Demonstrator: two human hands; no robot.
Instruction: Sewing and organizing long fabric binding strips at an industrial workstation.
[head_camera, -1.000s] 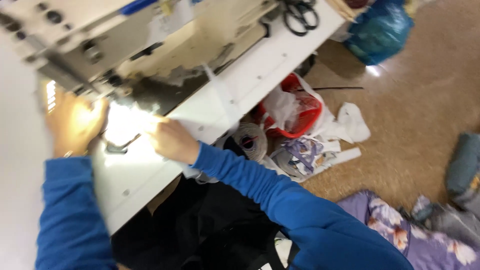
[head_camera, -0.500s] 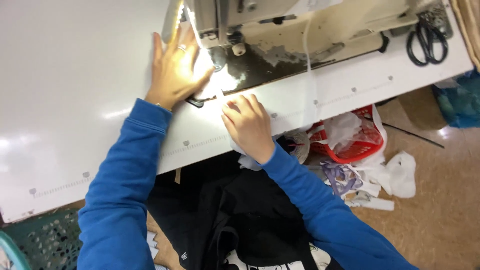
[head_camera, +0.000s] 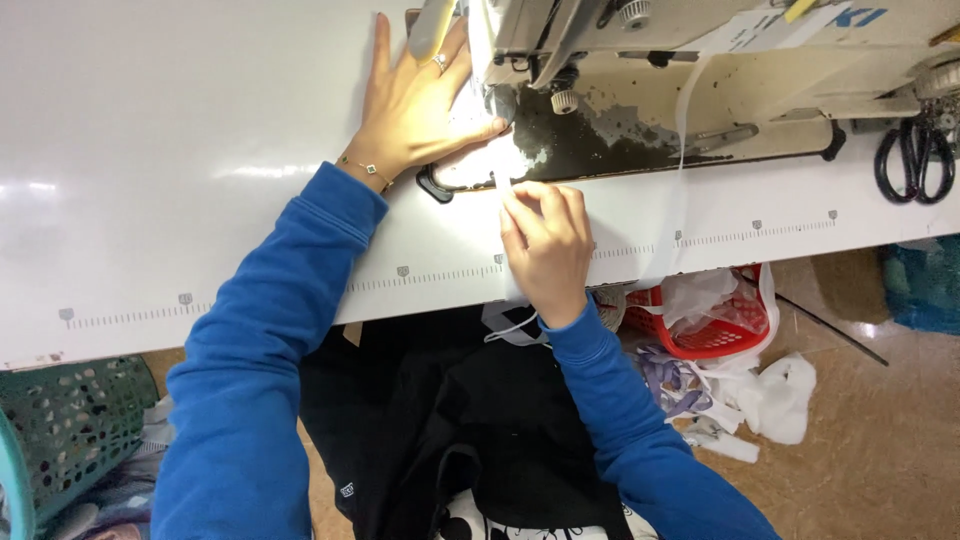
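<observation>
Left hand (head_camera: 415, 105) lies flat and open on the white fabric piece (head_camera: 478, 160) beside the presser foot of the sewing machine (head_camera: 640, 60). Right hand (head_camera: 545, 245) pinches the white strip (head_camera: 508, 205) at the white tabletop (head_camera: 200, 150) edge, fingers closed on it. Risk: left thumb sits near the needle; an uneven pull could skew the strip off line.

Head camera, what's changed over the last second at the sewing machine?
The view swung round to look straight down. The left hand now lies flat, fingers spread, beside the needle; the right hand has drawn back to the table edge, pinching the white strip. Both hands stayed on the white fabric at the sewing machine; the scissors lie untouched.
</observation>
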